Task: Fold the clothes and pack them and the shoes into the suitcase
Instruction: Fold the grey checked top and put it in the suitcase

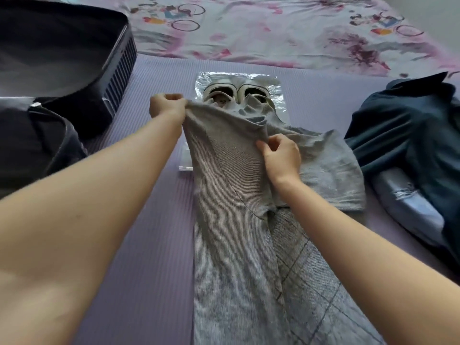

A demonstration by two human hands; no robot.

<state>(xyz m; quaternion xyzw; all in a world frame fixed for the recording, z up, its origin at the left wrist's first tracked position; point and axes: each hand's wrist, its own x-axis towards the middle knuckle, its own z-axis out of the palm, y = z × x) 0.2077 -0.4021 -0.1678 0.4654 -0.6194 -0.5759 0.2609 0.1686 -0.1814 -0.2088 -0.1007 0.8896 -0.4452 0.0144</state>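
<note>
The left grip [167, 107] and right grip [282, 159] pinch the grey fine-striped shirt [224, 175], top edge lifted.

A ribbed lilac mat [154, 245] is seen spread across the foreground. It is bordered at the far side by a pale bedsheet [286, 33] printed with pink blossoms and cartoon bicycles. The scene is lit softly and evenly.

left hand [166, 107] | right hand [282, 157] | both pinch grey shirt [224, 155] (shoes [236, 93] behind)
</note>
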